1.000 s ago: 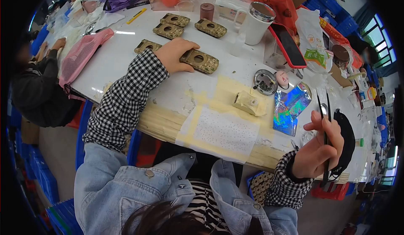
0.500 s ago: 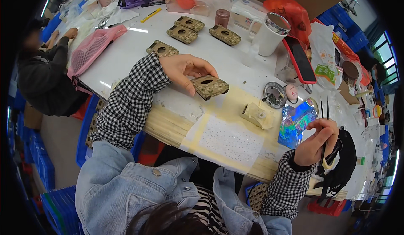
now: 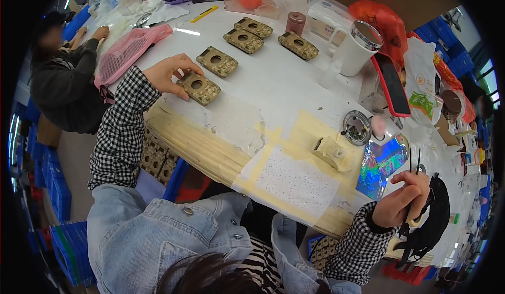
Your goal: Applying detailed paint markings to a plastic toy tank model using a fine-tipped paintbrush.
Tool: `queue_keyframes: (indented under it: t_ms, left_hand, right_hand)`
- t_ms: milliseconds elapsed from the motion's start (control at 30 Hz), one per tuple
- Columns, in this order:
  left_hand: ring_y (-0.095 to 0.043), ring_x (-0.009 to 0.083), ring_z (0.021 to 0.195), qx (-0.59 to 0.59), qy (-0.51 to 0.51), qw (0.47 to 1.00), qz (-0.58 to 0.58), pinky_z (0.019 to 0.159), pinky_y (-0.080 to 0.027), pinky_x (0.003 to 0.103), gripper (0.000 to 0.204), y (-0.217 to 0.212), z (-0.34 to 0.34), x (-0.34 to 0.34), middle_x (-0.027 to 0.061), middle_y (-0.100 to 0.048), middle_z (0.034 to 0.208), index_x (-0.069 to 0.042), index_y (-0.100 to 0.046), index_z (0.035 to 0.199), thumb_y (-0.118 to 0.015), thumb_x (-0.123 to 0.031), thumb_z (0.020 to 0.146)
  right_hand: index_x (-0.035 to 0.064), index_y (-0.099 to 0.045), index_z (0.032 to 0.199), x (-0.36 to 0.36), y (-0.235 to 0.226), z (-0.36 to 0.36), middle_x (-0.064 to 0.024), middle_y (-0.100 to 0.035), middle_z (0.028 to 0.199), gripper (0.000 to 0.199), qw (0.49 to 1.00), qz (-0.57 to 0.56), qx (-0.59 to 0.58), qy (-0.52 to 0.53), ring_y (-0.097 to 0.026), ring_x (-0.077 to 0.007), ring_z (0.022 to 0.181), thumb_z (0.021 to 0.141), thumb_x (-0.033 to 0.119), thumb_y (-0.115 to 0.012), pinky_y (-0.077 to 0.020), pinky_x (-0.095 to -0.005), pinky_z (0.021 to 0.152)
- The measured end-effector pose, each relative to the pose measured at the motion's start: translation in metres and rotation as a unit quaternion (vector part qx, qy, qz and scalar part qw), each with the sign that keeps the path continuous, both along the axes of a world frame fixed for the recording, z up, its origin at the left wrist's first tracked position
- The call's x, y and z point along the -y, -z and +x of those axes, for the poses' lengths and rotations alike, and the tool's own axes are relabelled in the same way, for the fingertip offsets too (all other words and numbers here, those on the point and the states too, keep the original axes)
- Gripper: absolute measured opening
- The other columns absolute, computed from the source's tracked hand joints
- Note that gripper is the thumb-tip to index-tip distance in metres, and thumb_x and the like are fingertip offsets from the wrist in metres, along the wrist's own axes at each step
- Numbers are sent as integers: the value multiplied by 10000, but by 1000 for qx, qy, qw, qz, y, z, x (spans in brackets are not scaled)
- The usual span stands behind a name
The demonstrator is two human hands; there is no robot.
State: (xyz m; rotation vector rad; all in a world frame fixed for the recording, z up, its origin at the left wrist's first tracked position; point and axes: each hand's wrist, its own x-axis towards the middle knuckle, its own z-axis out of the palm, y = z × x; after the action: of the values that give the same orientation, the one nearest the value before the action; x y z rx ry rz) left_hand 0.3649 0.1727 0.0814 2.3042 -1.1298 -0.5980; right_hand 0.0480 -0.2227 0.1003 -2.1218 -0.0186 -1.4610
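Observation:
My left hand pinches the left end of a camouflage-patterned toy tank hull between thumb and fingers. This piece has a round hole in its top and is at or just above the white tabletop; I cannot tell if it touches. Just beyond it lies a matching tank hull, and several more like it rest farther back. At the right, my right hand is closed around dark tweezers, their tips pointing up and away. A yellowish taped block and a speckled white sheet lie between my hands.
Right of the block are a holographic sheet, a round metal dish and a red-cased phone. A white mug stands behind. A pink mesh bag lies at left, near another person. Blue crates with similar pieces sit below the table.
My left hand has carried the tank hull from the front middle of the table leftward, beside the other hulls. My right hand still holds the tweezers in nearly the same place.

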Motion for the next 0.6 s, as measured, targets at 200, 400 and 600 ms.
queue_keyframes:
  t_ms: [200, 400, 600]
  left_hand:
    - [-496, 210, 1024, 134, -40, 990, 25, 882, -452, 351, 650, -4, 3, 19, 62, -501, 1084, -143, -519, 1215, -786, -103, 624]
    - [-452, 276, 1192, 269, 5, 963, -5, 952, -452, 377, 662, -2, 2, 22, 73, -487, 1251, -147, -471, 1246, -733, 4, 657]
    - [-341, 334, 1305, 202, 7, 977, 74, 1066, -357, 389, 697, 0, 6, 33, 188, -374, 1387, -141, -450, 1265, -722, 42, 651]
  right_hand:
    - [-6, -537, 851, 3, 1, -1, -83, -531, 682, 349, 1000, 20, 5, 2, -447, -154, 616, 993, 264, -368, -361, -256, 560]
    - [-5, -534, 854, 1, 3, 1, -84, -531, 686, 350, 1000, 21, 4, -3, -449, -152, 618, 994, 273, -374, -367, -253, 559]
    - [0, -534, 849, 0, 5, 1, -81, -530, 673, 350, 1000, 19, 2, 2, -446, -151, 617, 993, 275, -372, -363, -254, 562]
